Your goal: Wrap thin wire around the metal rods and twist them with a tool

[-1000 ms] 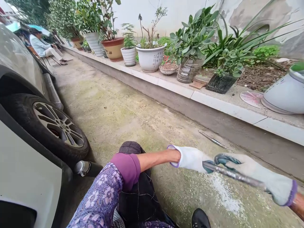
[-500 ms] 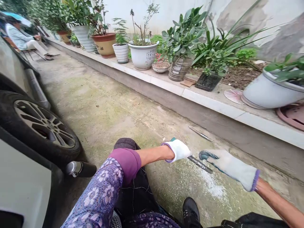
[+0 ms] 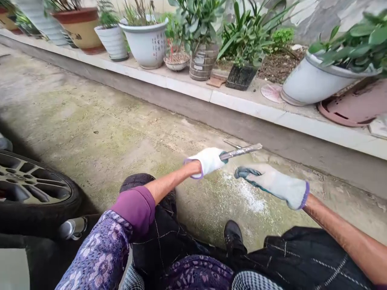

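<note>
Courtyard edge: a low ledge [image 3: 187, 88] runs along a worn wall [image 3: 314, 20], and on it stand many plants, among them one in a white pot [image 3: 143, 46] with written characters and one in a black pot [image 3: 240, 76].
Concrete ground [image 3: 130, 125]: it is mottled with green, and it lies between you and the ledge.
Left side: a vehicle wheel [image 3: 33, 183] is there, with a flask [image 3: 72, 228] with silver top near it.
Left hand [image 3: 208, 160]: in its white glove it is closed around one end of the metal rod, with the purple cuff towards you.
Metal rod [image 3: 243, 151]: it is lifted above the ground, and its free end points to the right and slightly up in the view.
Right hand [image 3: 270, 181]: also gloved, it hangs apart from the rod, with the fingers bent and narrow; I cannot tell whether something small is between them.
White powder [image 3: 252, 197]: a scattered patch lies on the concrete, beyond your shoe [image 3: 232, 233].
Second rod [image 3: 231, 143]: a thin piece lies on the ground behind the first one, partly hidden by it.
Step in hand: I judge it is a handling step – your left hand alone carries the rod, and the right hand is near but free of it.
What the move calls for: keep the left grip firm; if you want both hands on the rod, the right fingers must first open – so it seems to me.
</note>
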The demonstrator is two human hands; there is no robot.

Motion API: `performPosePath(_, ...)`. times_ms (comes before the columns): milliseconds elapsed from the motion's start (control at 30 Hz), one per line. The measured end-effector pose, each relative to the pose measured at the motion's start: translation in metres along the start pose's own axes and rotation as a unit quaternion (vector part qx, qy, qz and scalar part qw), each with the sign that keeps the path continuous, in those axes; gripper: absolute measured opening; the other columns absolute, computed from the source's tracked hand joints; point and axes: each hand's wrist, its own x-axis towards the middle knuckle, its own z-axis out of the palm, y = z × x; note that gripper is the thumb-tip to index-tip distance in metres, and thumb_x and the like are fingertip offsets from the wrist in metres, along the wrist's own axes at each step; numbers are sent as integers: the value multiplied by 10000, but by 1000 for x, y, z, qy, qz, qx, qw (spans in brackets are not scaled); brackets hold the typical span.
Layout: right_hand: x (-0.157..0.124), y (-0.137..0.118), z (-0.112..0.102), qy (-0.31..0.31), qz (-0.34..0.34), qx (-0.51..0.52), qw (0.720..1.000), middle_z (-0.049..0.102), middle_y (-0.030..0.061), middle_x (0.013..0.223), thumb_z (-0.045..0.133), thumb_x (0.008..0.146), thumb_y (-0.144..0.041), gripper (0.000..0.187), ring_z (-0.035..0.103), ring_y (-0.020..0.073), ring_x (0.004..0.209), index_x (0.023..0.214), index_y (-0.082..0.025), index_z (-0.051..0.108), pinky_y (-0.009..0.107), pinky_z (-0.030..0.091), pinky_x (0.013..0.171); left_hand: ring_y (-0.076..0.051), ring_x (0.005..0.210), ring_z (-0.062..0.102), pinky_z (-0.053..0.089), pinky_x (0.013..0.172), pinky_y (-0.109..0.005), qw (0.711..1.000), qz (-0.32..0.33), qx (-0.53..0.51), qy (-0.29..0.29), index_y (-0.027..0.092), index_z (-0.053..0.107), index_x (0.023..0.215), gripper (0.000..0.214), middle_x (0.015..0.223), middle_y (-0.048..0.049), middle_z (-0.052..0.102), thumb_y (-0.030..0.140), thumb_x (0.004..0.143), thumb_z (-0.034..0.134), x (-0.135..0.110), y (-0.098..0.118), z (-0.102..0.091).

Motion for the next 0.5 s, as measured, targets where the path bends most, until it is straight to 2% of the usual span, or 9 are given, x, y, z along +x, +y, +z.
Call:
performPosePath(67,0,-5,-3,-7,-3,-33,999,764,66,942,432,920,-440,390,669,228,810,931,-197,737,353,530,761,-190,855,648,486,797,-283,998,-18,58,10,163,696,1098,271,974,-80,709,213,917,501,9,-8,4)
performPosePath(133,2,-8,-10,2,-1,-66,998,761,57,958,440,908,-364,345,665,214,809,979,-200,734,349,515,775,-229,891,672,498,805,-327,986,-27,164,9,184,682,1144,312,974,-107,712,175,926,460,15,-11,8)
performPosePath(267,4,-7,-30,44,13,-117,992,757,24,917,446,906,-323,326,658,169,786,988,-203,738,288,499,757,-254,912,682,494,796,-341,962,15,272,-22,194,668,1190,350,930,-125,714,147,936,431,15,-1,14)
performPosePath(367,5,-5,-41,59,15,-116,991,752,34,979,411,894,-289,370,663,160,866,1003,-152,737,255,483,808,-233,843,673,480,757,-314,962,62,260,-50,216,680,1164,324,878,-91,709,187,926,462,11,7,17)
performPosePath(500,7,3,-45,9,14,-32,999,746,70,950,411,861,-341,412,653,167,765,994,-115,729,264,505,730,-164,706,607,441,671,-251,980,88,163,-77,236,712,1052,252,811,-18,687,281,900,516,0,14,11)
